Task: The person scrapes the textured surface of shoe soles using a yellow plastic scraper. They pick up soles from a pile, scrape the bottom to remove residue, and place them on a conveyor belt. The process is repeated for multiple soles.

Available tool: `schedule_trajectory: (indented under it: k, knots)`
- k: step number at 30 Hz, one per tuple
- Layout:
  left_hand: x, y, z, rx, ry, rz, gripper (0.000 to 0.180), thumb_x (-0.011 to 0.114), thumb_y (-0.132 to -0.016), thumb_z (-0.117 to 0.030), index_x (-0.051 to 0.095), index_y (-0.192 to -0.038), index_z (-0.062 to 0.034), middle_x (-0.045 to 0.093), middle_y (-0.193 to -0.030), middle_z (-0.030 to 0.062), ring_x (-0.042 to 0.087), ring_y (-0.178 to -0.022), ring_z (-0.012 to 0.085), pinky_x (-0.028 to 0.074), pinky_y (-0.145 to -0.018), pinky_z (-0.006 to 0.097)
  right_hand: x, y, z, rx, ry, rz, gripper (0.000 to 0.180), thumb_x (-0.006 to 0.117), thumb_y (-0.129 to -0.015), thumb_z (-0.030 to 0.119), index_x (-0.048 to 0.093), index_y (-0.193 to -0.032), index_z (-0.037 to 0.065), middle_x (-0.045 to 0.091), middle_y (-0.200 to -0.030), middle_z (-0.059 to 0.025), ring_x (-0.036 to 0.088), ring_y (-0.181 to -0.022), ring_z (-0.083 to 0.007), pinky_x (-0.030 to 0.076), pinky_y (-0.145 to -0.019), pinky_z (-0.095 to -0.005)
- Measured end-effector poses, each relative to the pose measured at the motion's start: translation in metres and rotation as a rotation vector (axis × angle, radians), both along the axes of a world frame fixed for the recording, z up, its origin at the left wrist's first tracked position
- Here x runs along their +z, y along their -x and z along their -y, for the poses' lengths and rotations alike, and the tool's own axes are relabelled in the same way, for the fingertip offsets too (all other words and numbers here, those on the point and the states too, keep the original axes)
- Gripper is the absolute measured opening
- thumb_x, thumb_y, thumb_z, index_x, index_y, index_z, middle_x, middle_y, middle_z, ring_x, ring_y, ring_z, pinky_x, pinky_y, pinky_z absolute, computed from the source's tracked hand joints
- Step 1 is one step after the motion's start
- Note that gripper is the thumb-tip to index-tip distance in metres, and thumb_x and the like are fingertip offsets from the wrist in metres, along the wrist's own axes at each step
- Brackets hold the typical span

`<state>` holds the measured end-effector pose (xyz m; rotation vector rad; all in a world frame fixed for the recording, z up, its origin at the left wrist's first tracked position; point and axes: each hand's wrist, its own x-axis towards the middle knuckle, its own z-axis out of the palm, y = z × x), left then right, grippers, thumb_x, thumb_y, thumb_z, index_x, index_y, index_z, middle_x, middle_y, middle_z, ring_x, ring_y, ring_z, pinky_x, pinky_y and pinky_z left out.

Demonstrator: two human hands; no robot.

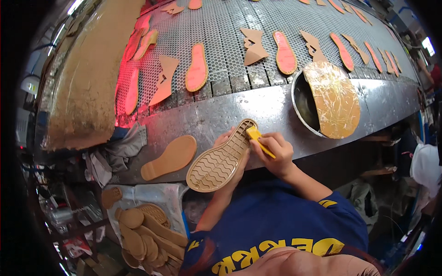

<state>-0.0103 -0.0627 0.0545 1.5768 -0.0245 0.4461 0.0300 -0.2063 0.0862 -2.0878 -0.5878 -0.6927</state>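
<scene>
My left hand (pixel 229 146) holds a tan rubber shoe sole (pixel 218 161) from underneath, with its wavy tread facing up and its toe toward the metal ledge. My right hand (pixel 275 152) grips a small yellow brush (pixel 256 137) whose tip rests against the toe end of the sole. Both hands hover at the front edge of the steel ledge (pixel 221 115). A second, smooth tan sole (pixel 168 158) lies flat on the ledge, to the left of my hands.
A round metal pot (pixel 303 103) is sunk in the ledge, half covered by a glue-crusted board (pixel 335 99). Behind runs a mesh conveyor (pixel 221 32) carrying orange insoles and tan cut pieces. Grey rags (pixel 117 154) and a bag of soles (pixel 147 230) are at lower left.
</scene>
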Motion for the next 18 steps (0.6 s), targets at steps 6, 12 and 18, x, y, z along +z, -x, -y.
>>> schedule_trajectory:
  k: [6,12,18]
  knots:
    - [0.0,-0.005,0.001,0.016,-0.069,0.051,0.055,0.073,-0.084,-0.007,0.043,-0.129,-0.0002,0.05,-0.131,0.0161,0.052,-0.121,0.0247,0.042,-0.103,0.035,-0.004,-0.009,-0.003,0.051,-0.024,0.088,0.016,0.078,-0.078,0.013,0.066,-0.083,0.004,0.064,-0.084,-0.0125,0.065,-0.062,-0.0256,0.052,-0.052,-0.0322]
    - [-0.001,-0.009,0.007,0.026,-0.048,0.074,0.053,0.073,-0.083,-0.005,0.045,-0.128,0.0,0.05,-0.13,0.0171,0.052,-0.12,0.0253,0.042,-0.103,0.036,-0.005,-0.007,0.005,-0.011,0.045,-0.05,0.017,0.079,-0.076,0.012,0.066,-0.081,0.003,0.063,-0.082,-0.0126,0.064,-0.062,-0.0256,0.052,-0.052,-0.0327]
    - [-0.001,-0.007,0.011,-0.017,0.051,0.077,0.066,0.077,-0.081,-0.007,0.037,-0.132,-0.0027,0.045,-0.135,0.0187,0.047,-0.126,0.0299,0.039,-0.107,0.043,0.008,0.005,0.021,0.04,0.012,0.008,0.018,0.079,-0.076,0.015,0.065,-0.081,0.004,0.062,-0.081,-0.0111,0.063,-0.059,-0.0249,0.051,-0.051,-0.0325]
